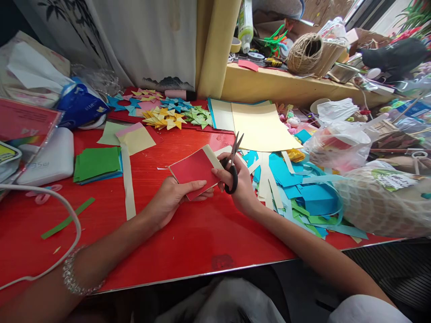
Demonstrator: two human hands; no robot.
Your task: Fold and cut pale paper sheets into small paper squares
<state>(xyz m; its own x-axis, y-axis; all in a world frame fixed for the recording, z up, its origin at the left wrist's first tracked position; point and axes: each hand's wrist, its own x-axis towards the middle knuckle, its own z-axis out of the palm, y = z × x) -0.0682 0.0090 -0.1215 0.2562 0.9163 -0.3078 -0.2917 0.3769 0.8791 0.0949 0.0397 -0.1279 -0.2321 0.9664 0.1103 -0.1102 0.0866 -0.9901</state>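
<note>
Over the red table, my left hand [175,197] grips the near-left edge of a red paper square [195,172], thumb on top. Pale yellow sheets show along its upper right side. My right hand [244,186] holds a pair of scissors [233,168] with black handles, its blades pointing up and slightly apart. The thumb and fingers of that same hand also touch the right edge of the paper. Just left of my left hand lies a long cream paper strip [128,184]. Right of my right hand, blue paper scraps [286,170] and cream strips are heaped.
Green paper squares [96,165] are stacked on the left, near a white cable [76,220]. Folded paper stars [164,117] lie at the back beside large cream sheets [261,128]. Plastic bags [340,139] and a netted bundle [377,197] crowd the right side. Twine [305,51] sits on the ledge.
</note>
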